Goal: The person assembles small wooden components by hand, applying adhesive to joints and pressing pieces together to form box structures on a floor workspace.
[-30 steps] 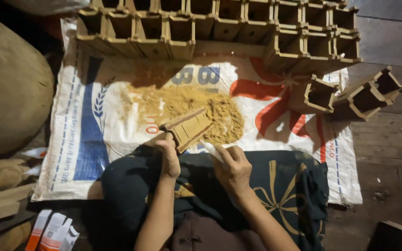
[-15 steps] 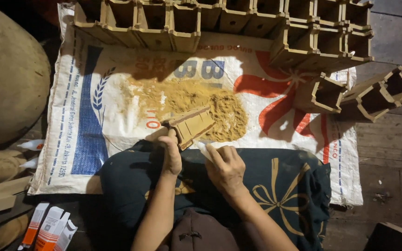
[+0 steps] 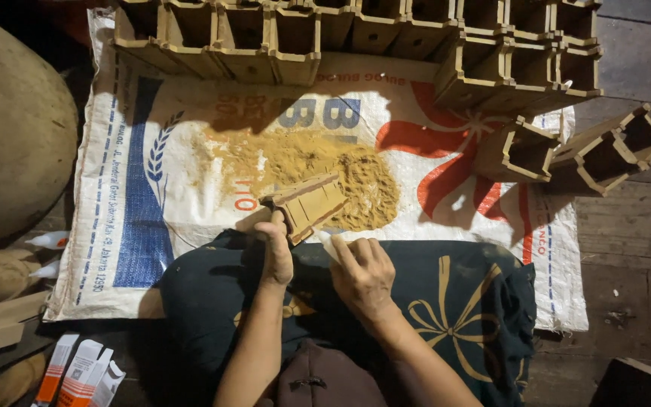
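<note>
Your left hand (image 3: 276,255) is clamped around the near end of a small wooden box piece (image 3: 307,203), fingers curled shut on it, so the piece sticks out toward 1 o'clock over the sawdust pile (image 3: 318,169). That box piece sits pretty much dead center, right at the near edge of the dust, tilted rather than flat. Your right hand (image 3: 362,273) is just at 4 o'clock from it, fingers bunched together pinching a small pale scrap (image 3: 328,245), looks like sandpaper but I can't tell for sure. The scrap's tip is just beside the piece's lower edge; touching or not, can't say.

All of this is over a printed woven sack (image 3: 190,151) spread on the plank floor (image 3: 627,249), with a dark patterned cloth (image 3: 461,301) across your lap at 6 o'clock. A row of finished open wooden boxes (image 3: 356,34) runs along 12 o'clock, and a couple of loose ones (image 3: 612,147) lie tipped over at 2 o'clock. Big tan sack (image 3: 9,128) at 9 o'clock.
</note>
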